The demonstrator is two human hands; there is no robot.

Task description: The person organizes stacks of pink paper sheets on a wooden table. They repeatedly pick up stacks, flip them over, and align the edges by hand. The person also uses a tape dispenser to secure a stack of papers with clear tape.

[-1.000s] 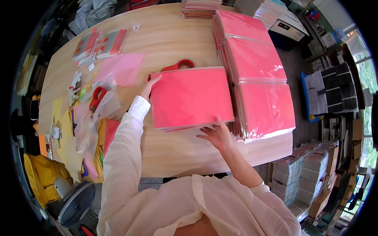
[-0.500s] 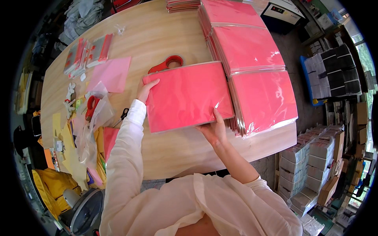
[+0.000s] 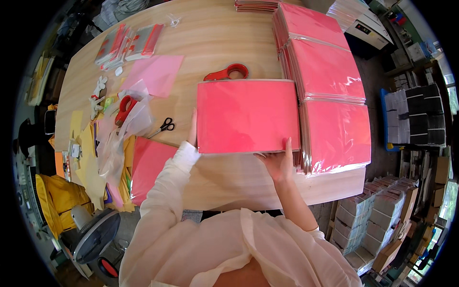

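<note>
Between my two hands is a stack of pink sheets in clear plastic (image 3: 246, 117), its front edge facing me. Pressed to its left edge is my left hand (image 3: 193, 129), its fingers partly hidden behind the side. My right hand (image 3: 279, 165) grips the front edge near the right corner, thumb over the top and fingers underneath. Just past the far edge lies a red tape dispenser (image 3: 224, 73). Against the right side stand taller piles of the same pink packs (image 3: 334, 131), set in a row running away from me.
Black-handled scissors (image 3: 166, 125), another red tape dispenser (image 3: 125, 109), a pink sheet (image 3: 152, 74) and another pink pack (image 3: 150, 167) lie to the left. Bundles of clear bags (image 3: 143, 42) are at the far left. A fan (image 3: 95, 237) stands below the table's left corner.
The stack is turned squarer to me, its tilt gone. My left thumb has come off its top to the left edge. The whole view has shifted, so the table appears further right.
</note>
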